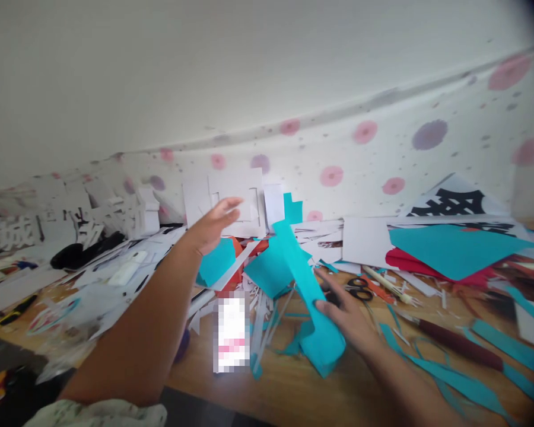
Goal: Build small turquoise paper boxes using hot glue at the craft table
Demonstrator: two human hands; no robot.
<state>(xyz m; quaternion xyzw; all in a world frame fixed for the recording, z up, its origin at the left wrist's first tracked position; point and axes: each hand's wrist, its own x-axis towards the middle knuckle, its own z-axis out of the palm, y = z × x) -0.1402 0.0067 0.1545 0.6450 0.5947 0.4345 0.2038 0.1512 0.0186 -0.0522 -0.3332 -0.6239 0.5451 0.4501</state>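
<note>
Fingers of the right hand point(345, 311): closed on the right edge of the teal strip point(302, 273), thumb on the near face, other fingertips at the edge and partly behind. Some motion blur, so exact contact isn't clear. Fingers of the left hand point(220, 222): released, loosely spread in the air, nothing visible in them.

Strip is above the bench point(285, 397), in front of the person, running diagonally from a narrow far end to a wider, curled near end. Looks like paper or thin card.

Handling, my read: very light, soft in bending, mildly springy at the curl. Not very slippery, but creases and tears easily, worst at the narrow part. Grip it flat near mid-length, light pinch, no squeeze. 1 hand leaves both ends to flop; 2 holds, 1 near each end, would keep it straight. Don't pull hard across the width change.

Around it: teal sheet point(267, 267) behind and left of the strip, could snag or get picked up with it. Scissors point(359, 289) just right of the strip, beyond the right hand. Knife point(460, 344) further right; mind the blade.
</note>
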